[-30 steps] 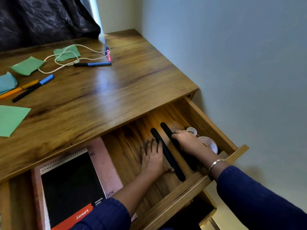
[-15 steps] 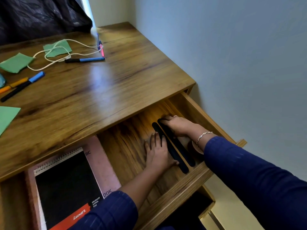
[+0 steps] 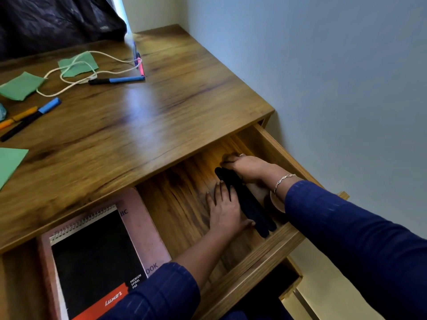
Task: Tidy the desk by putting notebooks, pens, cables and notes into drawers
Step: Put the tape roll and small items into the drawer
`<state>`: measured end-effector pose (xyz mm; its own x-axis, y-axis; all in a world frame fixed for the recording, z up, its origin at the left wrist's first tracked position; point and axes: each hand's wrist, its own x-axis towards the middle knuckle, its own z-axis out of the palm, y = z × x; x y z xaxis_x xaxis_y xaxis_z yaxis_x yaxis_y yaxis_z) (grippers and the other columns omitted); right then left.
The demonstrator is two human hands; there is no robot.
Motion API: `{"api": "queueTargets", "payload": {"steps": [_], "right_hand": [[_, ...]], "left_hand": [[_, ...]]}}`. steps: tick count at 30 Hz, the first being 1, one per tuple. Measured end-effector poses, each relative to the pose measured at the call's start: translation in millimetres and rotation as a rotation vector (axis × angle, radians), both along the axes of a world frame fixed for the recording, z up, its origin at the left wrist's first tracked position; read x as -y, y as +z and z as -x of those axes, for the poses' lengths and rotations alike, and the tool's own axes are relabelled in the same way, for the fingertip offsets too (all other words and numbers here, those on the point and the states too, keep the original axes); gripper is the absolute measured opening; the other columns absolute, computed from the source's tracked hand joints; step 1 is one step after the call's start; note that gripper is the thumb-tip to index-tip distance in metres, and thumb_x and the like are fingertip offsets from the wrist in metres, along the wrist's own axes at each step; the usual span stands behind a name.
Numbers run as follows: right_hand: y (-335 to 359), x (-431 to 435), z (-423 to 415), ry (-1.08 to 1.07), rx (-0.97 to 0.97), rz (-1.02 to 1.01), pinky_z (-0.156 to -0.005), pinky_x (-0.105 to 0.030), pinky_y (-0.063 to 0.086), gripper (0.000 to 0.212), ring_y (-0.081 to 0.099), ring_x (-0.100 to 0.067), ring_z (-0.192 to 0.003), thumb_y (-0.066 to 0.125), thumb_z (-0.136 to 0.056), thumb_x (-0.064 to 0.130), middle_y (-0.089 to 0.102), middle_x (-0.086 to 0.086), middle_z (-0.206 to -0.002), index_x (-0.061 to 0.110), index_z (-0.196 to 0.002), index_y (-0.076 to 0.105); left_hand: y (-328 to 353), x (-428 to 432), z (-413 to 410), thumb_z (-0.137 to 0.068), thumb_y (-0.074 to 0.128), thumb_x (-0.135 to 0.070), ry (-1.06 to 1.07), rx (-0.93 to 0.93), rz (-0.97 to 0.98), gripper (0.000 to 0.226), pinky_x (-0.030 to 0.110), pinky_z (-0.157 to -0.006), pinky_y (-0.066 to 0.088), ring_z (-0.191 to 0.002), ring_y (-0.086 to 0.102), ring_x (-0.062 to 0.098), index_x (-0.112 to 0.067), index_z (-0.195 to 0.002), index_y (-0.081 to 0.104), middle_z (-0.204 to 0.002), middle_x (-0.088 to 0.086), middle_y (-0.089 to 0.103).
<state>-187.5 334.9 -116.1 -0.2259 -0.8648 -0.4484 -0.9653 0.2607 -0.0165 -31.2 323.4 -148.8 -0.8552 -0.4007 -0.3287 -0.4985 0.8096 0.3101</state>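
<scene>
The desk's top drawer [image 3: 254, 257] is pulled out. In its right part lie two long black strips [image 3: 249, 204] side by side. My left hand [image 3: 225, 211] rests flat on the drawer floor, fingers straight, its thumb side against the strips. My right hand [image 3: 248, 168] reaches deeper and covers the strips' far end, with its fingertips bent down past them. At the drawer's left, a black spiral pad [image 3: 97, 262] lies on a pink notebook [image 3: 141, 227]. On the desktop are a white cable [image 3: 76, 75], a blue-black pen [image 3: 116, 80], a pink pen [image 3: 140, 65], further pens [image 3: 30, 120] and green notes [image 3: 20, 85].
A tape roll [image 3: 276, 204] shows partly under my right wrist. A lower drawer [image 3: 277, 287] stands open below. The wall runs close along the desk's right side. Dark cloth [image 3: 57, 19] hangs at the back left. Another green note [image 3: 9, 162] lies at the left edge.
My right hand has slid from the near part of the strips to their far end, deeper into the drawer. My left hand has stayed flat beside them.
</scene>
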Motion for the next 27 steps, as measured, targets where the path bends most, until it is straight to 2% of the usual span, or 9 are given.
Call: {"api": "queueTargets", "payload": {"steps": [4,10,14,18,21,25,27], "right_hand": [[-3.0,0.4,1.5,0.020,0.008,0.030,-0.101,-0.043,0.041,0.052,0.041,-0.033,-0.125,0.058,-0.088,0.021,0.036,-0.008,-0.143,0.015,-0.137,0.041],[2.5,-3.6,0.0,0.006,0.030,0.035,-0.102,-0.039,0.039,0.046,0.040,-0.031,-0.127,0.050,-0.092,0.015,0.037,-0.009,-0.143,0.014,-0.137,0.042],[9.4,-15.7,-3.9,-0.127,0.144,0.052,-0.106,-0.034,0.035,0.059,0.033,-0.026,-0.133,0.053,-0.087,0.003,0.033,-0.006,-0.147,0.016,-0.141,0.035],[23.9,-45.5,-17.7,-0.240,0.155,0.202,-0.105,-0.027,0.032,0.066,0.030,-0.019,-0.136,0.053,-0.084,-0.004,0.030,-0.002,-0.149,0.017,-0.142,0.032],[35.5,-73.7,-41.5,-0.293,0.154,0.292,-0.101,-0.019,0.032,0.060,0.034,-0.014,-0.132,0.051,-0.086,-0.002,0.035,0.002,-0.146,0.019,-0.140,0.037],[32.6,-94.2,-79.3,-0.292,0.160,0.321,-0.107,-0.022,0.031,0.053,0.031,-0.011,-0.134,0.049,-0.090,0.008,0.035,0.004,-0.146,0.023,-0.139,0.037],[28.2,-96.2,-98.8,-0.290,0.152,0.381,-0.104,-0.021,0.032,0.046,0.036,-0.011,-0.130,0.049,-0.092,0.016,0.040,0.005,-0.142,0.023,-0.137,0.041]], "left_hand": [[-0.4,-1.6,-1.2,-0.075,0.062,-0.060,-0.011,-0.001,0.000,0.112,0.047,-0.114,-0.010,-0.144,-0.013,0.029,-0.012,-0.148,-0.007,-0.156,0.015,-0.010],[-1.7,-2.3,-4.8,-0.077,0.059,-0.061,-0.054,-0.009,0.008,0.108,0.048,-0.116,-0.008,-0.144,-0.012,0.030,-0.010,-0.148,-0.005,-0.156,0.017,-0.010],[0.5,1.9,-6.7,-0.080,0.055,-0.061,-0.053,-0.015,-0.006,0.101,0.048,-0.116,-0.007,-0.144,-0.013,0.028,-0.013,-0.149,-0.002,-0.156,0.013,-0.009],[5.4,9.8,-15.7,-0.086,0.046,-0.060,-0.026,-0.062,-0.012,0.089,0.046,-0.114,-0.009,-0.144,-0.012,0.026,-0.014,-0.149,0.004,-0.157,0.011,-0.005],[14.0,11.1,-27.8,-0.088,0.041,-0.059,-0.039,-0.099,-0.051,0.082,0.041,-0.112,-0.014,-0.144,-0.013,0.023,-0.015,-0.149,0.008,-0.157,0.009,-0.005],[27.7,9.6,-41.2,-0.091,0.036,-0.057,-0.065,-0.127,-0.071,0.077,0.035,-0.108,-0.017,-0.143,-0.017,0.020,-0.018,-0.149,0.004,-0.157,0.006,-0.009],[32.1,12.6,-45.8,-0.091,0.029,-0.059,-0.062,-0.126,-0.058,0.076,0.034,-0.108,-0.019,-0.143,-0.018,0.019,-0.018,-0.149,0.002,-0.157,0.005,-0.011]]}}
